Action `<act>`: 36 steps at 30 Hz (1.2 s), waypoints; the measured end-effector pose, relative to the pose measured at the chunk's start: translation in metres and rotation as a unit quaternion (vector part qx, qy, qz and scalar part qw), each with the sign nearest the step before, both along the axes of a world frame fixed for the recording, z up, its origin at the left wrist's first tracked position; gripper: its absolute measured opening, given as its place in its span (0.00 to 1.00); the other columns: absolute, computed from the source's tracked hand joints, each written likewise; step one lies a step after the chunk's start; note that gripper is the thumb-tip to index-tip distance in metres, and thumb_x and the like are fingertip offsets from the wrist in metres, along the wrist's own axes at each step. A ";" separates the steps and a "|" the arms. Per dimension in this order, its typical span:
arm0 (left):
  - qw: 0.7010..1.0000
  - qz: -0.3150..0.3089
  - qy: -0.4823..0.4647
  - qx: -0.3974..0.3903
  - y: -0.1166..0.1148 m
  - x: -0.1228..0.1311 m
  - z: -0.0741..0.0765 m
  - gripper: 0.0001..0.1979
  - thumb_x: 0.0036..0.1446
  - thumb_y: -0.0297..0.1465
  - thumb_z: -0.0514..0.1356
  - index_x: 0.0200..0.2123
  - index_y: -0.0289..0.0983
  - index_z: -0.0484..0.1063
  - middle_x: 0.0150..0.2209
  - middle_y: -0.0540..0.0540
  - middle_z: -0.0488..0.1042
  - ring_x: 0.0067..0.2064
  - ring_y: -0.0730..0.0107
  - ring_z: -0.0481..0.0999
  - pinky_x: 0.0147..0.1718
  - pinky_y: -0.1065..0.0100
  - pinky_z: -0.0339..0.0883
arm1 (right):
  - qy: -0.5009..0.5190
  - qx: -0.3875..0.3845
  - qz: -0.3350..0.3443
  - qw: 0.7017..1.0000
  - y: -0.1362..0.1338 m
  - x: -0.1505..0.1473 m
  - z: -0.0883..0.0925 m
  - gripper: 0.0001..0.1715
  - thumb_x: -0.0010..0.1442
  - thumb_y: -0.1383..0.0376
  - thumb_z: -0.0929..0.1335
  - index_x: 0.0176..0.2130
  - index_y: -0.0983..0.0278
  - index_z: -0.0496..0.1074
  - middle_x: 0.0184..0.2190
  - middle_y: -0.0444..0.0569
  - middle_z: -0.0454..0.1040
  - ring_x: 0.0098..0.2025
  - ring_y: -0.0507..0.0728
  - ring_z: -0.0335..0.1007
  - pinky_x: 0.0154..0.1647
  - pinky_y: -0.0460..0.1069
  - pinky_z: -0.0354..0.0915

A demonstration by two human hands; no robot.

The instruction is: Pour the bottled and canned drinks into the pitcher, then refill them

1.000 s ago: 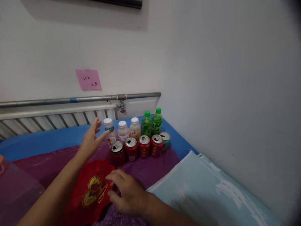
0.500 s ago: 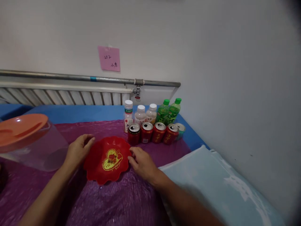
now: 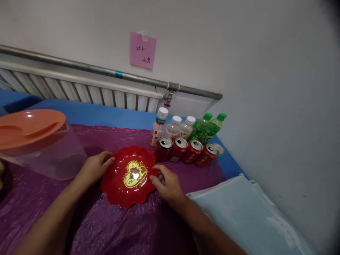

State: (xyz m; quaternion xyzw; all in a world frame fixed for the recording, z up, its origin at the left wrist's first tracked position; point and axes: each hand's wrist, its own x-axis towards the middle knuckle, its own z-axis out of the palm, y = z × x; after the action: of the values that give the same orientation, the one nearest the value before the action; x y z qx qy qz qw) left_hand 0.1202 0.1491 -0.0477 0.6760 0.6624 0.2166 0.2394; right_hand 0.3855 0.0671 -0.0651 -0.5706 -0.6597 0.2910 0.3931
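A red plate [image 3: 117,189] with a scalloped rim and a gold heart print in its middle is between my hands, over purple plastic sheeting. My left hand [image 3: 98,165] pinches its upper left rim, thumb on top and the other fingers partly hidden. On the opposite side, my right hand [image 3: 170,182] grips the right rim between thumb and bent fingers. Just beyond the right hand stand several red drink cans [image 3: 178,150], opened on top.
Behind the cans are white-capped bottles [image 3: 173,129] and green bottles [image 3: 214,129]. A clear tub with an orange lid [image 3: 32,125] stands at left. Light blue folded cloth [image 3: 233,212] lies at right. A metal pipe [image 3: 92,69] and radiator run along the wall.
The camera view has turned and tilted, shifting the scene. A bright reflection now shows on the plate's gold heart. Both hands remain at its rim, and the bottles and cans keep their arrangement.
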 end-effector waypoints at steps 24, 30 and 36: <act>0.965 0.093 -0.245 0.001 -0.024 0.005 0.007 0.19 0.47 0.47 0.60 0.35 0.39 0.74 0.29 0.51 0.74 0.29 0.72 0.70 0.26 0.73 0.62 | 0.133 -0.023 -0.035 0.990 -0.001 0.000 0.002 0.17 0.55 0.60 0.68 0.45 0.63 0.71 0.24 0.38 0.64 0.24 0.49 0.60 0.27 0.44 0.61; 0.975 0.071 -0.211 -0.026 -0.021 0.008 0.000 0.21 0.45 0.49 0.57 0.35 0.39 0.73 0.29 0.49 0.76 0.30 0.69 0.73 0.28 0.72 0.65 | 0.113 -0.050 -0.044 0.991 0.003 0.005 -0.004 0.13 0.56 0.62 0.67 0.42 0.62 0.71 0.25 0.38 0.64 0.26 0.49 0.60 0.27 0.44 0.59; 0.991 0.051 -0.117 -0.030 -0.015 0.005 -0.005 0.21 0.45 0.48 0.54 0.35 0.41 0.74 0.31 0.49 0.79 0.33 0.66 0.75 0.31 0.71 0.66 | 0.085 -0.064 -0.032 0.994 0.004 0.004 -0.009 0.12 0.55 0.66 0.68 0.42 0.62 0.72 0.25 0.37 0.64 0.25 0.48 0.61 0.27 0.43 0.59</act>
State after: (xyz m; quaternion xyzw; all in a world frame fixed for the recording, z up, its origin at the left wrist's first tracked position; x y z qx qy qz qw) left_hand 0.1255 0.1345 -0.0524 0.6037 0.6697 0.2864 0.3243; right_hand 0.3891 0.0714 -0.0746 -0.5885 -0.5853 0.3670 0.4200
